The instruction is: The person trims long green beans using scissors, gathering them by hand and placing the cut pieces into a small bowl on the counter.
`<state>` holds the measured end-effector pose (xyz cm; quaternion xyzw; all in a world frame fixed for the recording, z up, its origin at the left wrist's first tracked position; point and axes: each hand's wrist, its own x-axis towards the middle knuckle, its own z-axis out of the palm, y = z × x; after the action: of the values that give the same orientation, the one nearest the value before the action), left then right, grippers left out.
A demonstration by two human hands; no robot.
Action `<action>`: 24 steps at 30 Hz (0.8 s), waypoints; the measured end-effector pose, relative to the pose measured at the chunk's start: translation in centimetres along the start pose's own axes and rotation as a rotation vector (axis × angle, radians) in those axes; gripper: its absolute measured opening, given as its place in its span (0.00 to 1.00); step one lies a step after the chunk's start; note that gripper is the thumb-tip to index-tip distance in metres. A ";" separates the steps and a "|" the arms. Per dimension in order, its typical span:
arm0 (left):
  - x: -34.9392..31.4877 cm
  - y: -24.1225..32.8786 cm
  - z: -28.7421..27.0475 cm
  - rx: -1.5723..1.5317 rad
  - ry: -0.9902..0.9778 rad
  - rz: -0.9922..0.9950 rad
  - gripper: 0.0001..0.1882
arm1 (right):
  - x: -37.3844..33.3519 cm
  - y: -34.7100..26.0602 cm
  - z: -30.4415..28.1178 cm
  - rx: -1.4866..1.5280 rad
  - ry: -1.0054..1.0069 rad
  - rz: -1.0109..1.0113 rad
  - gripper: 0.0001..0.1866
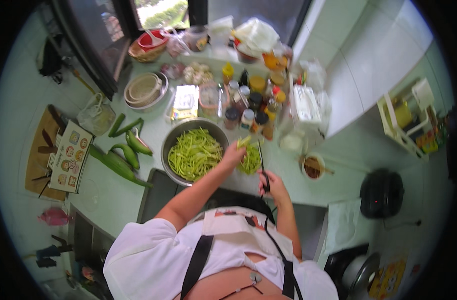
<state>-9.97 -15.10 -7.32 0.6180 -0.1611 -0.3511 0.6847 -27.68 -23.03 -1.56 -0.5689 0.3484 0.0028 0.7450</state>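
My left hand (233,155) is closed around a small bunch of pale green vegetable strips (245,141), just right of a steel bowl (165,159). Long cut green strips (194,154) heap up inside that bowl. A smaller pile of green pieces (250,161) lies on the counter under and beside my left hand. My right hand (272,185) grips the black handle of a knife (261,159); its thin blade appears nearly edge-on and points away from me, along the pile's right side. The cutting edge is too small to make out.
Whole long green vegetables (116,164) lie left of the bowl. Jars and bottles (247,117) crowd the counter behind it, beside a clear container (208,97). A small bowl (313,166) with brown contents stands at right. A dark appliance (382,193) sits farther right.
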 end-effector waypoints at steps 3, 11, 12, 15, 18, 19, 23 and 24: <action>-0.5 0.6 0.2 0.026 0.035 0.033 0.08 | 0.2 -0.4 0.4 -0.041 -0.036 0.016 0.14; -1.3 1.5 0.4 0.296 0.110 0.038 0.12 | 0.3 -1.0 0.3 0.024 -0.099 0.039 0.15; -1.3 1.4 0.5 0.326 0.121 0.064 0.12 | 0.3 -1.0 0.3 0.018 -0.098 0.050 0.15; -1.2 0.6 0.7 0.436 0.160 0.120 0.13 | 0.7 -0.3 -0.1 -0.009 -0.098 0.060 0.14; -1.4 0.5 1.0 0.558 0.202 0.171 0.14 | 0.5 -0.1 -0.6 -0.043 -0.116 0.058 0.14; -1.7 0.4 1.2 0.585 0.210 0.186 0.14 | 0.4 0.0 -0.7 -0.039 -0.125 0.059 0.14; -1.6 -0.4 1.8 0.633 0.231 0.191 0.14 | 0.3 0.3 -1.5 -0.005 -0.162 0.046 0.15; -1.5 -0.9 1.9 0.628 0.236 0.170 0.13 | 0.4 0.5 -1.9 0.009 -0.172 0.046 0.15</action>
<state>-12.52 -15.45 -7.49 0.8192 -0.2322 -0.1521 0.5018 -28.54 -24.59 -2.44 -0.5553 0.2960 0.0671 0.7743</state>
